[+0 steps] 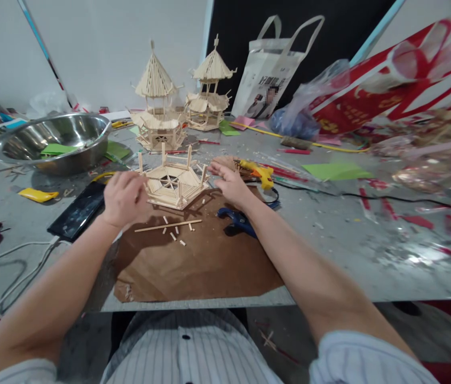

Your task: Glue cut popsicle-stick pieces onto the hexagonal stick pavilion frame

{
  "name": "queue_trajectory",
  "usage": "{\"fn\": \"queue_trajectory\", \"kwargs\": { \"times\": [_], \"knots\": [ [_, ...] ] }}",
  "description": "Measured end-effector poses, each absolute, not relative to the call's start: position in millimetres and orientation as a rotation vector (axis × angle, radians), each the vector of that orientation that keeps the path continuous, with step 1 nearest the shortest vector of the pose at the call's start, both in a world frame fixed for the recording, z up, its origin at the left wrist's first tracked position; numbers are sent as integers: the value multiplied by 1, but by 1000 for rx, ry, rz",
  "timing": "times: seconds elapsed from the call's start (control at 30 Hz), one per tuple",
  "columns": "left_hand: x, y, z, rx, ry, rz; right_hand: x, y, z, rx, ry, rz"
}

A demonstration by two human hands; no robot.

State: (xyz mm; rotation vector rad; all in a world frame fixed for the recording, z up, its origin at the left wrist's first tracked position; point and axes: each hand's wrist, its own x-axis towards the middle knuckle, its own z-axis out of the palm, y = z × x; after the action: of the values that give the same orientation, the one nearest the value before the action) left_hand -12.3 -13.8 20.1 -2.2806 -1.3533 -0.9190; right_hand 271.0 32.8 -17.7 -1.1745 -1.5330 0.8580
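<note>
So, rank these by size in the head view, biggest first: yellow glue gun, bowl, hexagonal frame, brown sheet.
Largest to smallest, as they look:
Brown sheet
Bowl
Hexagonal frame
Yellow glue gun

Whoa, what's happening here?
A person's left hand and right hand are on either side of a small six-sided wooden frame. I can't tell whether either one touches it. In front, a thin stick and little pale bits lie on a brown sheet. Two little wooden towers stand behind.
</note>
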Motion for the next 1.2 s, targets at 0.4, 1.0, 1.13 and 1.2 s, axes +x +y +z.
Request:
{"fn": "queue_trajectory", "kwargs": {
  "times": [0.4,1.0,1.13,1.2],
  "knots": [
    [27,-29,-2,-2503,-1333,-966,256,8,-3,-1087,-1762,757],
    [29,-15,37,-2911,-1861,-1455,238,-5,1,-1853,-2057,280],
    [33,-1,55,-2985,-1958,-1187,236,-3,0,-1910,-2011,288],
    [38,6,60,-3055,-1923,-968,236,-2,-2,-1934,-1982,292]
  ]
}}
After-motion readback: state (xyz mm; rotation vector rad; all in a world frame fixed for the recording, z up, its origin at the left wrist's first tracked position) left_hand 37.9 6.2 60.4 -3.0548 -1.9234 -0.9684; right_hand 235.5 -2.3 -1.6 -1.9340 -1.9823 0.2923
